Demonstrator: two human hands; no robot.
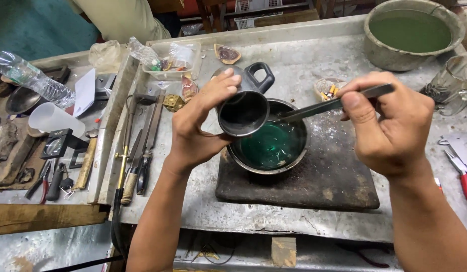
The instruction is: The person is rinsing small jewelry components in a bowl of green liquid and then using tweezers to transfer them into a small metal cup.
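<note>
Fingers of left hand [201,123] clasp dark metal cup w/ black handle [245,103], tilted mouth-first over round steel bowl of green liquid [270,142]. Right hand [389,123] pinches long metal tweezers [334,104], tips at bowl rim. Bowl sits on dark square slab [324,176] nr front edge of grey metal table [294,60].

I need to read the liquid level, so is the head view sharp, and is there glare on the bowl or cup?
Head view: evenly lit and mostly sharp; the green liquid in the bowl carries soft pale reflections; the tilted cup in the left hand looks dark inside, contents unreadable; the tweezers in the right hand are slightly blurred; frame edges bend a little.
</note>
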